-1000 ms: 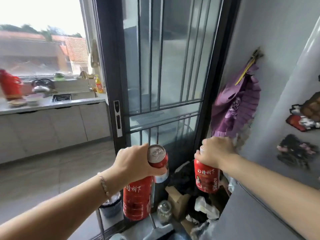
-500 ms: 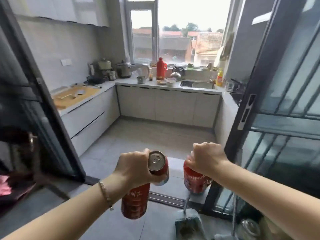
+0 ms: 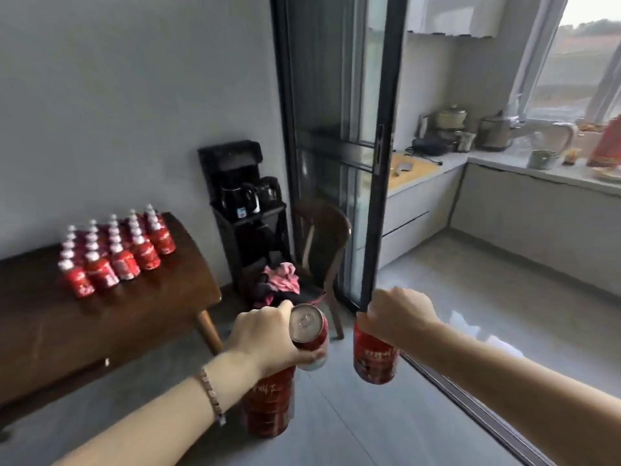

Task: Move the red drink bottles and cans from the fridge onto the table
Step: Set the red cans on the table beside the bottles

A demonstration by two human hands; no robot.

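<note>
Red drinks fill both hands, held out in front over the grey tiled floor (image 3: 336, 428). The left hand (image 3: 265, 334) has its fingers (image 3: 311, 356) wrapped around two things at once: a red can (image 3: 309, 326) tilted so its silver top faces up, and below it a taller red bottle (image 3: 268, 406) that hangs down from the same grip, its label blurred. A beaded bracelet (image 3: 211, 395) sits on the left wrist. The right hand (image 3: 400, 314) is closed from above over the top of a second red bottle (image 3: 374, 359), its fingers curled round the neck so the cap is hidden; the bottle hangs upright beneath the hand. The two hands are near each other but apart.

To the left stands a dark wooden tabletop (image 3: 100, 324), and on it a block of red bottles with white caps (image 3: 114, 253) stands upright in neat rows, close together, toward the wall side. Beyond the table's end is a black stand with kettles (image 3: 245, 200), and beside that a dark wooden chair (image 3: 322, 243) with pink cloth (image 3: 282, 280) lying on its seat. A dark-framed sliding glass door (image 3: 339, 146) separates this room from a kitchen on the right, where a counter (image 3: 537, 169) carries pots and a red flask (image 3: 610, 146)
</note>
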